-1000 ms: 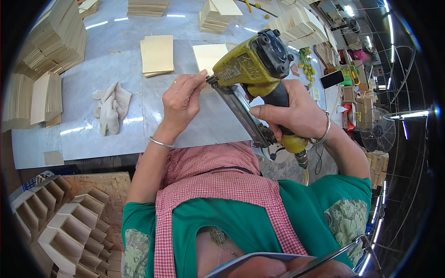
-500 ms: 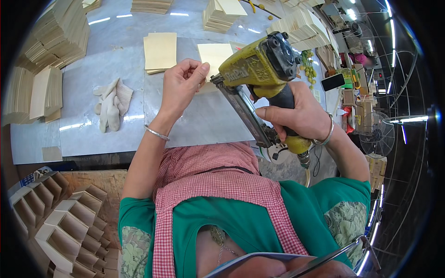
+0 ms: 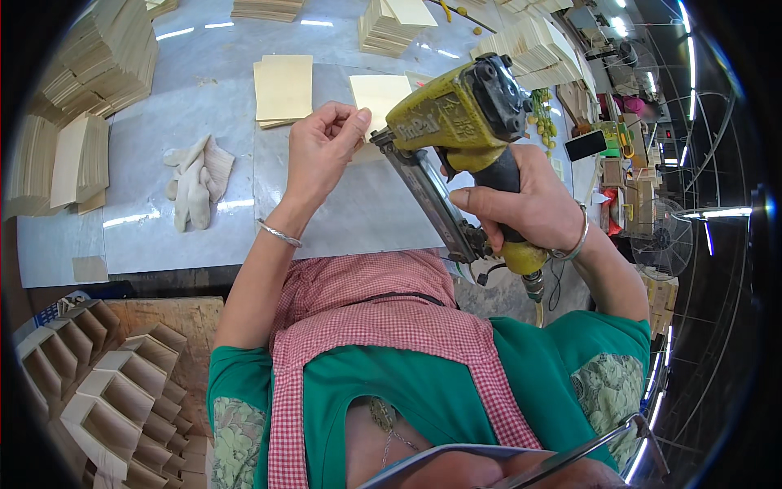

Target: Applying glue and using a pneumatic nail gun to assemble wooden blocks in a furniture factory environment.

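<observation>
Right grip (image 3: 529, 204) clenches yellow nail gun (image 3: 456, 122) over grey worktable (image 3: 163, 236) stacked with wood sheets (image 3: 283, 88).

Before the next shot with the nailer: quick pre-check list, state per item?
1. Right hand grips the nailer by its handle: ok.
2. Trigger finger: it lies along the handle, on or off the trigger cannot tell.
3. Left hand clear of the nose: not ok, its fingertips sit right beside the nailer's nose.
4. Workpiece seated: cannot tell, the hand and nailer hide all but an edge of the thin panel.
5. Air hose: fitting at the handle base shows, the connection itself cannot tell.
6. Bench around the work: ok, the gloves and the spare panels lie apart to the left.
</observation>
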`<state>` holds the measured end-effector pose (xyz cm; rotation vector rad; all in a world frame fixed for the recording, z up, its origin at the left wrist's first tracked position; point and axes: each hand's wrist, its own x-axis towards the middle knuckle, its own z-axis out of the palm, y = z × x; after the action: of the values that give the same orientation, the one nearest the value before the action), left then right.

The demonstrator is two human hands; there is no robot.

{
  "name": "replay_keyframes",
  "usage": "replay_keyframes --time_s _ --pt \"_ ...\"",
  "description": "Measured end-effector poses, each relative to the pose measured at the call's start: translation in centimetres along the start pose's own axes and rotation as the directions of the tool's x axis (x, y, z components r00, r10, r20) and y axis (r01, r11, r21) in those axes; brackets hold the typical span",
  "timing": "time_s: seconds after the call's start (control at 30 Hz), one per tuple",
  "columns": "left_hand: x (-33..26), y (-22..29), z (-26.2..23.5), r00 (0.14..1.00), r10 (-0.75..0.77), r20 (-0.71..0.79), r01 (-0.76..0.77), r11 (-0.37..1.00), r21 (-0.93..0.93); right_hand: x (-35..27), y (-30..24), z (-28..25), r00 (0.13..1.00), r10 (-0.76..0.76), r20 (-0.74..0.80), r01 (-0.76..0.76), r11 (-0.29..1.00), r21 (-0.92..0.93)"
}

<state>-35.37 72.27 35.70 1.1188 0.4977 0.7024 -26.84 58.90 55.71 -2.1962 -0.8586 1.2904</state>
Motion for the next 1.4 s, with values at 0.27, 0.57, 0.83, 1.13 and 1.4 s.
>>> replay_keyframes --time_s 0.27,0.57,0.83,1.13,1.4 --pt "0.0 0.0 0.0 1.000 0.000 0.010 0.000 1.000 -0.005 0.2 -0.3 -0.2 1.000 0.010 0.012 -0.009 0.997 -0.076" --pt "0.1 -0.4 -0.1 0.997 0.077 0.027 -0.077 0.997 -0.006 -0.1 -1.2 -0.5 0.999 0.015 0.039 -0.009 0.986 -0.168" --pt "-0.1 0.9 0.2 1.000 0.016 -0.001 -0.016 0.999 0.035 -2.3 5.5 -2.9 0.971 -0.006 -0.239 0.007 1.000 0.005" --pt "0.3 1.0 0.5 0.997 -0.052 -0.053 0.057 0.993 0.107 0.1 21.5 -4.7 0.817 -0.224 -0.531 -0.160 0.798 -0.582" --pt "0.0 0.9 1.0 0.960 -0.274 -0.054 0.261 0.949 -0.178 3.1 28.5 -4.4 0.762 -0.103 -0.640 -0.425 0.666 -0.613"
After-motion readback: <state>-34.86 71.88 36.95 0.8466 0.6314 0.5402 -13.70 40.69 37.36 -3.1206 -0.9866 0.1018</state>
